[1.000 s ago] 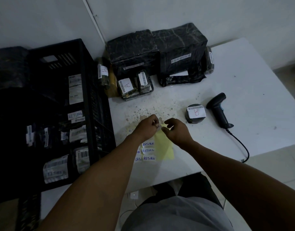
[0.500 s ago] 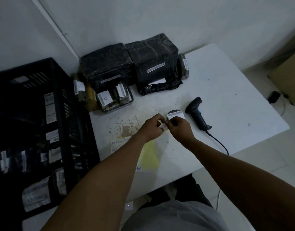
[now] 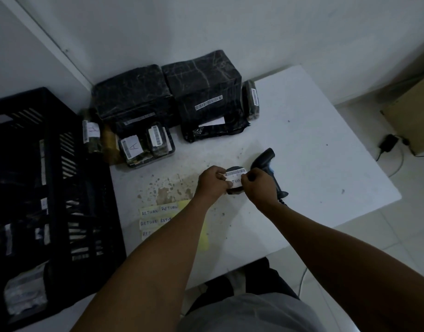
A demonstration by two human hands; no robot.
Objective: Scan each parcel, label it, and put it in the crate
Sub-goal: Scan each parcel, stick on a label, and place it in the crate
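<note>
1. Change. One second ago both hands worked at the sheet of RETURN labels (image 3: 158, 220) near the table's front edge; half a second ago they had carried one sticker up to the small round parcel (image 3: 235, 180). Now the RETURN sticker (image 3: 235, 181) lies across the parcel's top, just below its barcode strip (image 3: 235, 173).
2. Meaning for the task. The labelling step appears nearly done; judged from this, smoothing the sticker down and placing the parcel in the crate (image 3: 48, 192) remain.
3. Left hand (image 3: 212, 183). Fingers curled, pinching the sticker's left end against the parcel's left side.
4. Right hand (image 3: 257, 185). Fingers curled, thumb and forefinger pressing the sticker's right end onto the parcel; the hand partly hides the barcode scanner (image 3: 266, 159) lying just behind it.
5. Appearance and place of the parcel. A small, dark, disc-like package with a white barcode strip and the white hand-lettered sticker, of which only "TUR" shows. It rests on the white table (image 3: 326, 164) about mid-table, well apart from the crate beyond the left edge.
6. Remaining stock. Black-wrapped parcels (image 3: 201, 80) crowd the far-left corner of the table, one small one marked "A" (image 3: 132, 147).
</note>
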